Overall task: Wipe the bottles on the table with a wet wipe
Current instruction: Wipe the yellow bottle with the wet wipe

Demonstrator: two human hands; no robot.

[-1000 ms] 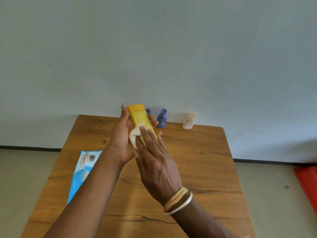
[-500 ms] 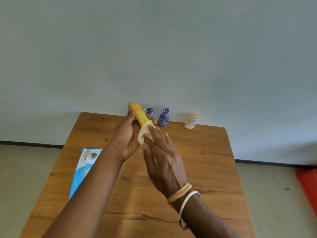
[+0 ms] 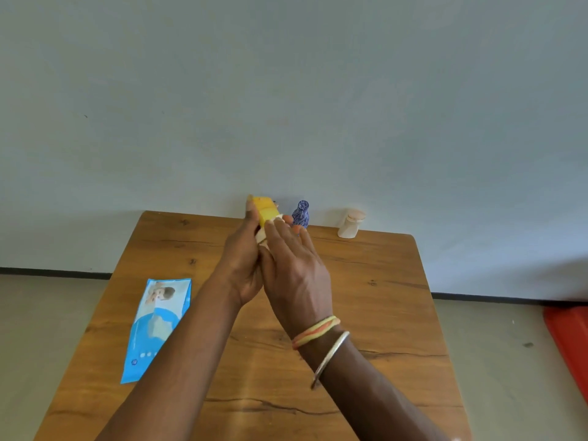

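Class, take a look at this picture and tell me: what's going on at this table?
The person's left hand grips a yellow bottle above the wooden table, while the right hand presses a white wet wipe against it. A blue patterned bottle and a pale bottle stand at the far edge, and a blue wipes pack lies on the table's left side.

yellow bottle point(image 3: 267, 210) mostly buried btw left grip point(image 3: 245, 268) and right grip point(image 3: 297, 275). wet wipe point(image 3: 261, 237) barely peeks out. red thing point(image 3: 569, 342) cut off at right edge, wipes pack point(image 3: 159, 316) corner under left forearm.
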